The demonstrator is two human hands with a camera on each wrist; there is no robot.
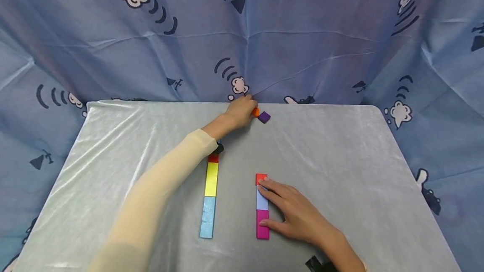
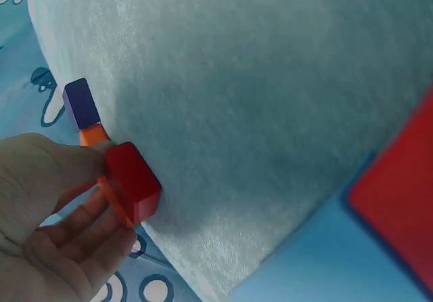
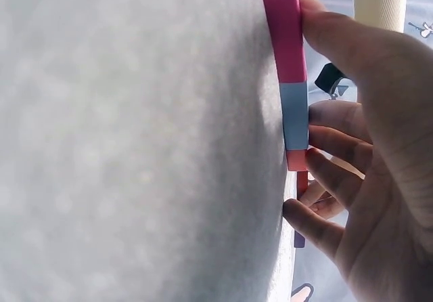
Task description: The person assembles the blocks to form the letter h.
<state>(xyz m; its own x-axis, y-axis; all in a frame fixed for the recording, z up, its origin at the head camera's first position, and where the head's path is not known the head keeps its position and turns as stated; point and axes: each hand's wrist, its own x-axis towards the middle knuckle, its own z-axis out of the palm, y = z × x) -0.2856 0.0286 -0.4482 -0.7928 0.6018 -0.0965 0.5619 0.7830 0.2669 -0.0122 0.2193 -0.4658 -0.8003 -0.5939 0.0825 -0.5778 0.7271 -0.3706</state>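
Observation:
At the back of the table my left hand pinches a red block between thumb and fingers. Right against that hand is an orange block, and a purple block touches its far side. My right hand lies over a short row near the front, fingers relaxed. Its fingertips rest on the red block and lavender block, its thumb on the magenta block. The right wrist view shows these blocks end to end, the magenta block nearest.
Left of the right-hand row runs a second row: light blue blocks, a yellow block and a red block; the left sleeve covers its far end. The pale cloth-covered table ends at a blue patterned curtain.

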